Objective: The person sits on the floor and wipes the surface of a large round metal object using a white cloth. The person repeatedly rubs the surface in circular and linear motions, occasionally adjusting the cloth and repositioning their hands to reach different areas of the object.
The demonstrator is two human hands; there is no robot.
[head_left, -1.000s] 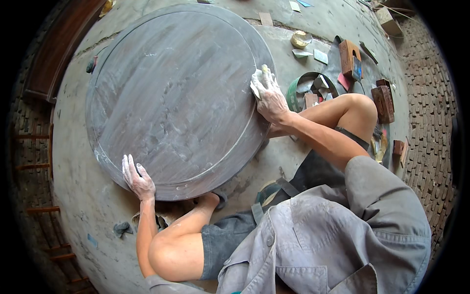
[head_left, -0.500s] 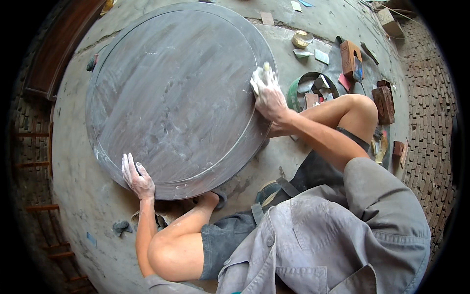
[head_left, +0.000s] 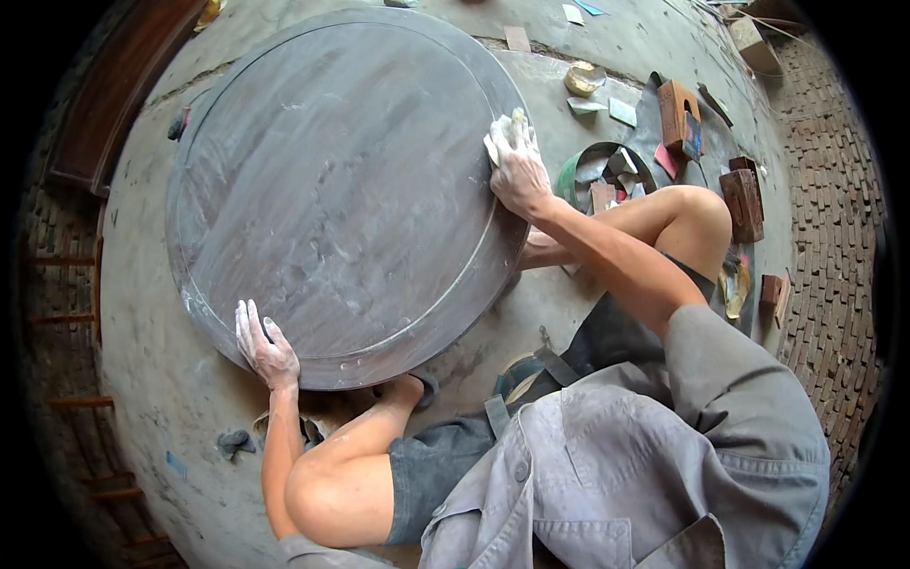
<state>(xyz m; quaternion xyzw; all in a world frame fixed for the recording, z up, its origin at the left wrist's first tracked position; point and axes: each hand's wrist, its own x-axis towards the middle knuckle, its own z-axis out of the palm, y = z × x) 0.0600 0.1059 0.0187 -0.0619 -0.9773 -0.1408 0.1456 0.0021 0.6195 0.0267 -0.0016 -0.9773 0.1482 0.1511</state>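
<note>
A large round dark wooden tabletop (head_left: 341,190), streaked with pale dust, lies in front of me, with a thin groove running around near its rim. My left hand (head_left: 268,351) rests on its near-left rim, fingers stretched out and dusted white, holding nothing. At the right rim, my right hand (head_left: 519,180) presses down with its fingers closed over a pale piece of sandpaper (head_left: 490,150). Only an edge of that piece shows beside the fingers; the rest is hidden beneath them. White dust coats these fingers too.
Right of the tabletop stands a green round tub (head_left: 567,180) with scraps in it. Beyond are a wooden hand plane (head_left: 675,104), brown blocks (head_left: 742,204) and a bowl (head_left: 585,78). My bent legs flank the near edge. A dark wooden panel (head_left: 123,95) stands far left.
My right hand has shifted very slightly along the right rim, its wrist moving a little up and left. The left hand stays nearly still on the rim.
</note>
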